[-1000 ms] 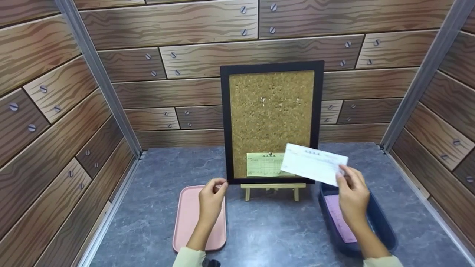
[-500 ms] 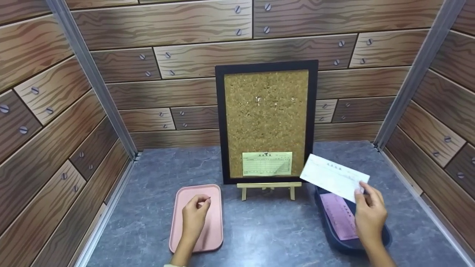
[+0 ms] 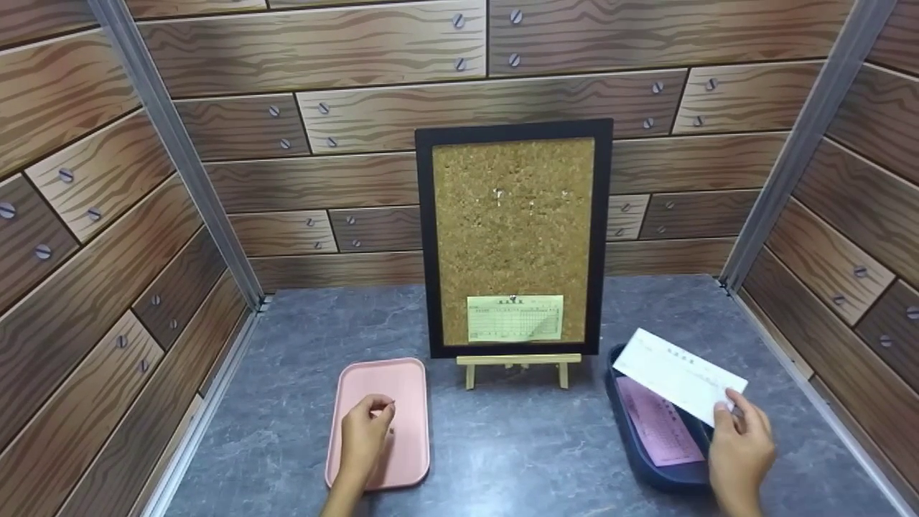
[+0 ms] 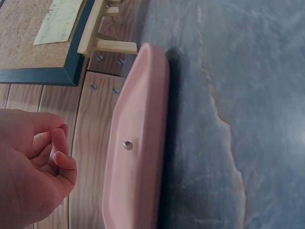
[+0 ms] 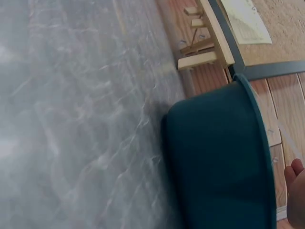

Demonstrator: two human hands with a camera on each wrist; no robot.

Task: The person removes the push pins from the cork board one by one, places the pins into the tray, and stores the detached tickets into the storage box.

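My left hand (image 3: 365,431) is over the pink tray (image 3: 413,467), thumb and forefinger together, pinching what looks like a pushpin, mostly hidden by the fingertips. A silver pushpin (image 4: 127,145) lies in that tray in the left wrist view, apart from the hand. On the right, my right hand (image 3: 743,445) grips the lower right corner of a white printed slip (image 3: 682,377), tilted above the dark blue bin (image 3: 635,452). Inside the bin lies a purple slip (image 3: 660,427). A pushpin holds a green slip (image 3: 515,319) low on the framed corkboard (image 3: 513,237).
A small wooden easel (image 3: 518,360) carries the corkboard near the back of the grey tabletop (image 3: 502,445). Behind it stands a wood-patterned wall (image 3: 373,172), with side walls to left and right. Tray and bin flank the easel's front.
My left hand has moved from the corkboard's lower left corner back over the tray. My right hand has carried the white slip rightward and down from before the corkboard to over the bin.
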